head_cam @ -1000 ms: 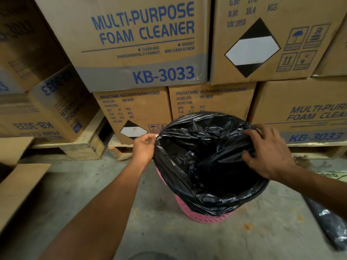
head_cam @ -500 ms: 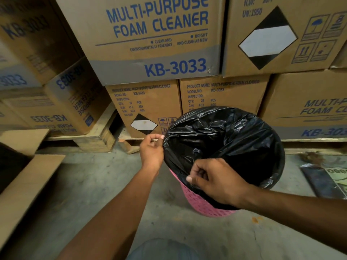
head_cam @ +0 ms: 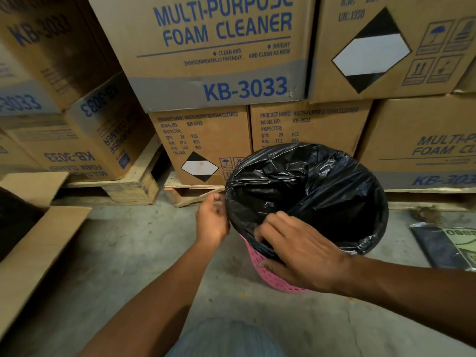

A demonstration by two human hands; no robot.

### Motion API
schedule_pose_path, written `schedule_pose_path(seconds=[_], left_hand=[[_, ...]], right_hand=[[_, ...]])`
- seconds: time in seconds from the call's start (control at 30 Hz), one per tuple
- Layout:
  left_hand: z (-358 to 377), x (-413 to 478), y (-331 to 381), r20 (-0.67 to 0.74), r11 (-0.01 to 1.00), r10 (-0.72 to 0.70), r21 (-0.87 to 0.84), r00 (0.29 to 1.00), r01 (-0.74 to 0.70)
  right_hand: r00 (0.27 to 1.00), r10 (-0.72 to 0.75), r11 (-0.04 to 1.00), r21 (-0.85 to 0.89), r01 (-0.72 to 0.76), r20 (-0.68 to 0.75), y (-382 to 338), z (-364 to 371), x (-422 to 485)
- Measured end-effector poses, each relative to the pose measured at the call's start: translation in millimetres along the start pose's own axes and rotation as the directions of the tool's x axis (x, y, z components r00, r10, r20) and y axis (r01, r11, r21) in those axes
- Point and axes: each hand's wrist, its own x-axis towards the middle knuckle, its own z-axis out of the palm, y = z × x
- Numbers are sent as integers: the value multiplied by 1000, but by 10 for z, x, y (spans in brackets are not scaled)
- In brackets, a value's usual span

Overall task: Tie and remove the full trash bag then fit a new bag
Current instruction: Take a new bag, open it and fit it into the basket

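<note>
**Fitting new bag, rim tuck in progress**

I see the black bag (head_cam: 309,191) lining the pink bin (head_cam: 268,274) on the floor, in front of the stacked cartons (head_cam: 213,47). Left hand (head_cam: 210,222) pinches the bag edge at the bin's left rim. Right hand (head_cam: 301,249) clamps film over the near rim, fingers inside, thumb outside. Next, I reckon: work the fold down around the rest of the rim without tearing film.

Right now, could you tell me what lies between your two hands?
In the head view, only the near-left rim of the black trash bag lies between the left hand and the right hand.
</note>
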Motion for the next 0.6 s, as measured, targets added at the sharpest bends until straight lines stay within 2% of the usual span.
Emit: schedule_pose_path(seconds=[0.07,0.13,0.23,0.33,0.47,0.5,0.6], left_hand=[[-39,-84,-52,-74,999,15,44,997,-11],[-111,-180,-18,-178,976,172,165,969,-143],[-166,-426,88,-104,891,430,209,897,-403],[-145,-633,63,-48,837,522,218,851,-502],[-122,-757,-6,-83,841,523,216,849,-497],[-116,-783,-15,-101,873,472,196,876,-447],[-87,-807,-26,-154,984,177,-4,972,-180]], right_hand=[[999,-26,998,-59,23,-42,-10,-7,-25],[997,-36,992,-123,27,-73,-9,10,-36],[995,-34,984,-177,17,-93,-12,48,-29],[988,-79,978,-204,52,-129,-41,69,-23],[991,-108,971,-221,87,-84,-75,89,-19],[991,-107,974,-206,89,-77,-69,82,-16],[991,-127,975,-191,117,-38,-48,55,-24]])
